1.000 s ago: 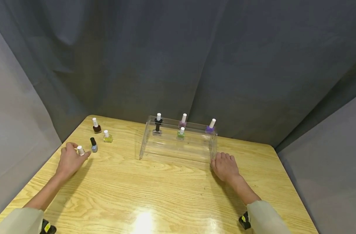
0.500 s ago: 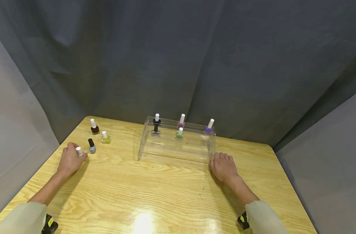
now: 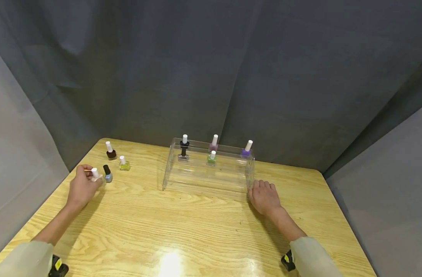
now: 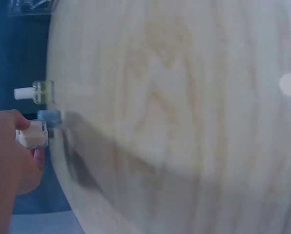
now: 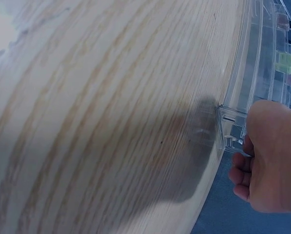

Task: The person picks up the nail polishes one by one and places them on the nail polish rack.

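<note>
White-capped pale bottle (image 3: 95, 175), cap up, long axis near upright, left hand (image 3: 82, 187) gripping

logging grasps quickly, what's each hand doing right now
Left hand: closed, holding a white-capped polish bottle.
Right hand: fingers curled at the right end of the clear rack; grip cannot be told.

Tabletop (image 3: 197, 223): smooth, glossy wood grain
Rack (image 3: 211, 180): clear, shiny plastic
Held bottle (image 4: 34, 134): glassy; cap (image 3: 94, 172) plastic-looking, smooth
Curtain (image 3: 162, 77): matt cloth
Sleeve (image 3: 315, 257): matt cloth
</note>
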A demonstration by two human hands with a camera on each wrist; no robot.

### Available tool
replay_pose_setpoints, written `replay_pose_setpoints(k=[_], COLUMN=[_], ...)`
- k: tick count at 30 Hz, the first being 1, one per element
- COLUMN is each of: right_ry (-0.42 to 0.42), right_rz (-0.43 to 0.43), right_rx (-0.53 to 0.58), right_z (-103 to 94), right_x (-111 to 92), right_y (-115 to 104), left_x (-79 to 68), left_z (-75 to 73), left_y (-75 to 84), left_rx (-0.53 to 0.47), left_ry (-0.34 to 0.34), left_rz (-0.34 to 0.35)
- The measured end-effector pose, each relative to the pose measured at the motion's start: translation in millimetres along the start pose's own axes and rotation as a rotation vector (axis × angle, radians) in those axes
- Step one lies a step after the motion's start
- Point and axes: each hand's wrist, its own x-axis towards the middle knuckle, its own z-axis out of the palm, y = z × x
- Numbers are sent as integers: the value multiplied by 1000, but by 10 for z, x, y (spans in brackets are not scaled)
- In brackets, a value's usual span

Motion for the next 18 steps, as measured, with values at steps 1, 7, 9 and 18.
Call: replay_pose_setpoints(k=[1, 7, 9, 18], right_ry=[4, 3, -3, -27], right_rz=[-1, 7, 11, 27], right_rx=[0, 5, 7, -9], right_z=[6, -9, -19, -28], right_x=[1, -5, -7, 11], right_y=[1, -5, -10, -24], left_x=[6, 37, 44, 37], left_z=[-3, 31, 61, 234], left_y=[32, 281, 381, 860], left_rx=[-15, -118, -139, -210], left_ry=[7, 42, 32, -111], left_rz=[14, 124, 156, 229])
